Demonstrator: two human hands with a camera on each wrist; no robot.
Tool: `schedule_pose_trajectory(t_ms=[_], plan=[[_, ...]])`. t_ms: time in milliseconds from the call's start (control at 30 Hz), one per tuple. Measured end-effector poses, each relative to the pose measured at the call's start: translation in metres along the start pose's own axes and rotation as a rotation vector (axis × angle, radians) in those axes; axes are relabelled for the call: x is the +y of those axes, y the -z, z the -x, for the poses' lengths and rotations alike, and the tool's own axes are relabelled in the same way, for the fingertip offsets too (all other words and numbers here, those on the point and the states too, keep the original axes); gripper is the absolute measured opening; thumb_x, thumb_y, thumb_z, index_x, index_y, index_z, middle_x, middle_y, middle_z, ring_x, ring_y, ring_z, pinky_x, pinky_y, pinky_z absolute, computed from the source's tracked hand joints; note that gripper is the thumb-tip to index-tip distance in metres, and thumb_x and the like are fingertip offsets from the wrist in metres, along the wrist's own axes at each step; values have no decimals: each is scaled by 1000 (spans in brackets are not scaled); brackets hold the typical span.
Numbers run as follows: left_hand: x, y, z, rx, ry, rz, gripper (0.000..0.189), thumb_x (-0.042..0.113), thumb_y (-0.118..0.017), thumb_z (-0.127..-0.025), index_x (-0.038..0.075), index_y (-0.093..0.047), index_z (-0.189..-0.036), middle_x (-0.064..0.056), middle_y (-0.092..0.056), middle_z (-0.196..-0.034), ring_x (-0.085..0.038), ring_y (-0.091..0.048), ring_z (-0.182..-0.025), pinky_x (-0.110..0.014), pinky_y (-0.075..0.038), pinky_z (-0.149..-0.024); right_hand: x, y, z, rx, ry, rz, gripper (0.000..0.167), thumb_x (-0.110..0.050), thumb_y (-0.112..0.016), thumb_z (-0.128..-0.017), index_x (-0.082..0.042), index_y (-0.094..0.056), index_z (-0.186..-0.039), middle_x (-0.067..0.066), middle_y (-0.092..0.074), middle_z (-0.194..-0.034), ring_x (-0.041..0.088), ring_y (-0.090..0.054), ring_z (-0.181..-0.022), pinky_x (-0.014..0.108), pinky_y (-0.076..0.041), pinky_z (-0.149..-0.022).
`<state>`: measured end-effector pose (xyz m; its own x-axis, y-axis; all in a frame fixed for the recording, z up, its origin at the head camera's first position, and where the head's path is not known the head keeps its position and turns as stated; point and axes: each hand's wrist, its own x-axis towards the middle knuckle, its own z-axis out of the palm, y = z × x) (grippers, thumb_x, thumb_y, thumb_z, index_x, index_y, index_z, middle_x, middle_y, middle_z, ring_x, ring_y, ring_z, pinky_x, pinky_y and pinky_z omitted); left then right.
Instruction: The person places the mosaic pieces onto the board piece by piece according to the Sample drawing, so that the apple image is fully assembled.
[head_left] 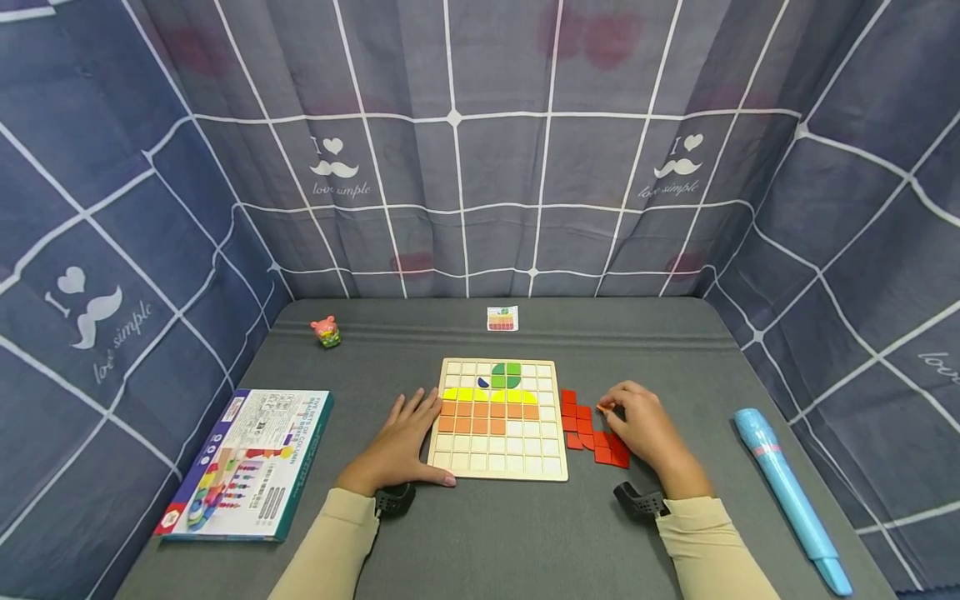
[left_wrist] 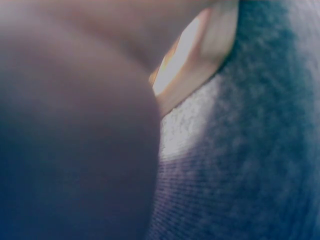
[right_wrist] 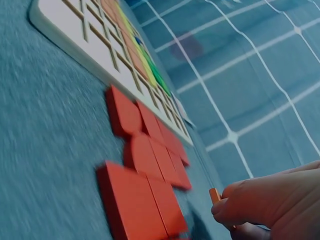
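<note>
Noted from beside the table point(head_left: 480, 542): right hand point(head_left: 645, 425), right of the board point(head_left: 525, 462), pinched a small orange tile point(right_wrist: 215, 195). Left hand point(head_left: 401, 437) lay spread, fingers extended, at the board's left edge, not gripping. Red tiles point(head_left: 602, 457) lay just beside the board's right edge, toward the pinching hand. Risks, as judged: a low pass leftward might have scattered the reds; the slight pinch might have let the tile twist or drop; uneven left-hand pressure might have skewed the board.
</note>
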<state>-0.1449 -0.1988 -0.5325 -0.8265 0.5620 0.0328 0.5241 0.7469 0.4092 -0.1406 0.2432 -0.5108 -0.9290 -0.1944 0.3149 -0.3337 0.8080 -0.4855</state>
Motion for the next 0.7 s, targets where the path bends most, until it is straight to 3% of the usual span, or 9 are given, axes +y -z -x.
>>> schedule_pose_trajectory(t_ms=[200,700], plan=[[0,-1,0,5,2,7,141,87,-77,-68,2,-24,-167,-15,-15,-173,-37,-8,-158,-58,1,-124,-15,-14,-9,-19,86,1,15,6,-80,-87,-5,-80,-97,6,-68,-105,32,-66,-101,52,-55,-89],[2,1,-1,-3,7,6,142,88,-76,-67,2,-22,-167,-15,-14,-173,-37,-8,-159,-59,1,-124,-55,-45,-22,-82,309,-79,14,5,-84,-88,-6,-79,-95,1,-68,-105,20,-64,-95,38,-57,-79]])
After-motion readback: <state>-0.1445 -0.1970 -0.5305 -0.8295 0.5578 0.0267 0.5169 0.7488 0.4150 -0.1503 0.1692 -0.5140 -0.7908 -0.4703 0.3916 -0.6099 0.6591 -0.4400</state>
